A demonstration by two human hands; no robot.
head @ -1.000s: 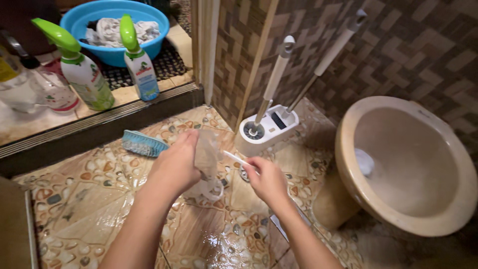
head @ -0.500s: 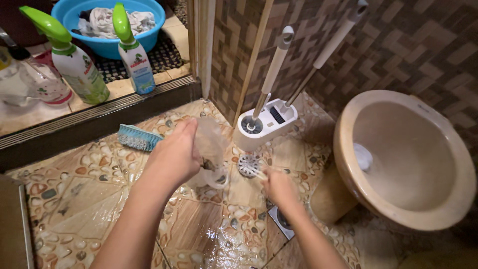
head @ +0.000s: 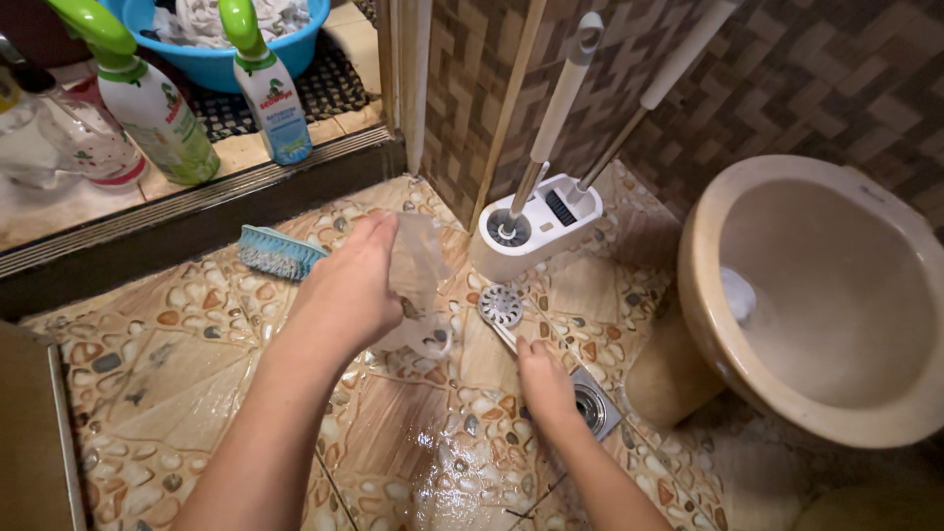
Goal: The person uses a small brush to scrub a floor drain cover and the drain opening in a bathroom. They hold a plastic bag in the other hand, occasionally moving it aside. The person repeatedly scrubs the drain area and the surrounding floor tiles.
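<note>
Head view looks down at my two bare hands over a wet, pebble-patterned tile floor (head: pixel 177 393). My left hand (head: pixel 349 290) is closed on a clear plastic bag (head: pixel 418 280), pinching it near the top so it hangs crumpled above the tiles, with something small and dark inside. My right hand (head: pixel 544 379) is low at the floor, fingers drawn together at the end of a thin white stick (head: pixel 508 337); I cannot tell how firmly they grip it. Touching the stick's far end lies a round perforated drain cover (head: pixel 501 304), flat on the tiles. Just beside my right hand is the open floor drain (head: pixel 593 407) in its square metal frame.

Behind the drain cover stands a white holder (head: pixel 526 236) with two long-handled brushes (head: pixel 560 108) leaning against the brown tiled wall. A beige toilet bowl (head: pixel 708 324) sits to my right. To my left a blue scrub brush (head: pixel 280 254) lies on the floor. Beyond the dark door sill (head: pixel 197 211) stand two spray bottles with green triggers (head: pixel 157 108) and a blue basin (head: pixel 211 64) with cloth in it.
</note>
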